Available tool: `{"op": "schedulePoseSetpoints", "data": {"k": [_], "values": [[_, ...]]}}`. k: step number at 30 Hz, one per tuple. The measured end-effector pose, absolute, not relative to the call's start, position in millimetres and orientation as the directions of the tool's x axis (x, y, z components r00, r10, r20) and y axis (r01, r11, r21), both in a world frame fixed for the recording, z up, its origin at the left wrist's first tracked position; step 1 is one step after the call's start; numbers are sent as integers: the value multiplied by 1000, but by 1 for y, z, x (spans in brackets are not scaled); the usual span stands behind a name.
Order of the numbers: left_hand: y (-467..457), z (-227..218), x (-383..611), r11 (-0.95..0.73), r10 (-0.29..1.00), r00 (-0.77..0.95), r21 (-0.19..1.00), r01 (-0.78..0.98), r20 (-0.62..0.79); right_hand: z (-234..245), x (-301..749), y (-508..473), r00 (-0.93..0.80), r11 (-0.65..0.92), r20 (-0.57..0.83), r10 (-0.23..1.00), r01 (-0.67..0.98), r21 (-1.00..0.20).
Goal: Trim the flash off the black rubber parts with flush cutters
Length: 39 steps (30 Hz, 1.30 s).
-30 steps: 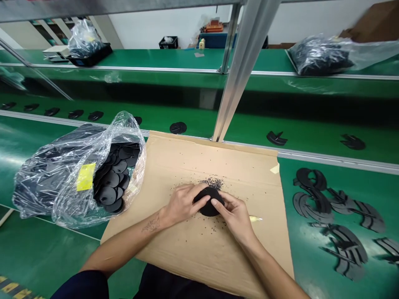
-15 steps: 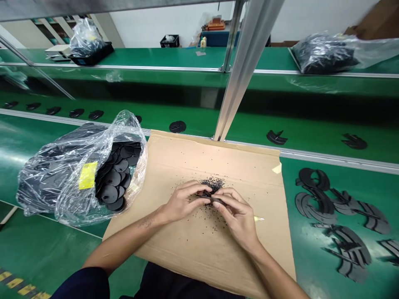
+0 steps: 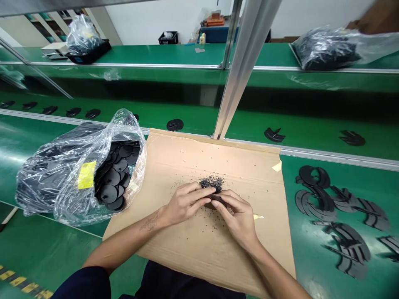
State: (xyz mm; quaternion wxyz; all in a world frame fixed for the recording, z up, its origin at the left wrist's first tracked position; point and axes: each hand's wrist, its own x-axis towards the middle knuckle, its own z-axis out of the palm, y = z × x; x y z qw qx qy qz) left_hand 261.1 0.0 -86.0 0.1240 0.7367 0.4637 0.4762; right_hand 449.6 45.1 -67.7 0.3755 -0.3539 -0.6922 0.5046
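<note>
Between my two hands is a dark flat plastic part [image 3: 217, 198], held low over a cardboard sheet [image 3: 174, 249]. My left hand [image 3: 188, 202] pinches its left end between thumb and fingers. My right hand [image 3: 238, 214] grips the right end, thumb below and fingers on top. Fingers cover much of the part, so its full shape is hidden. Just beyond the fingertips lies a heap of tiny black pieces [image 3: 212, 182], with more scattered around it. Beside my right hand a small yellowish-tipped tool [image 3: 258, 216] lies partly hidden.
At left, an open clear plastic bag [image 3: 62, 166] spills black discs [image 3: 112, 177]. Curved black parts [image 3: 349, 245] lie in groups on the green table at right. A metal post [image 3: 238, 70] rises behind the cardboard. More black parts [image 3: 175, 124] rest on the belt behind.
The held part has turned between my fingers, showing more of its broad edge. My left fingers have shifted slightly along it. The view has tilted a little.
</note>
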Motion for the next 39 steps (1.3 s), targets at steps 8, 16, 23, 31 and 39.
{"op": "schedulePoseSetpoints", "data": {"k": [8, 16, 23, 31, 39], "values": [[2, -70, 261, -435, 886, -6, 836, 335, 463, -62, 451, 48, -470, 284, 232, 852, 43, -958], [0, -63, 258, -510, 852, 65, 794, 330, 520, -60, 455, 46, -500, 400, 358, 789, -25, -916], [-4, -58, 257, -531, 835, 51, 775, 343, 549, -61, 457, 46, -502, 426, 368, 782, 0, -905], [-4, -55, 256, -538, 826, 60, 751, 383, 561, -60, 457, 47, -531, 478, 429, 731, -50, -877], [-7, -55, 259, -556, 816, 68, 747, 364, 574, -60, 454, 48, -527, 484, 434, 731, -47, -874]]}}
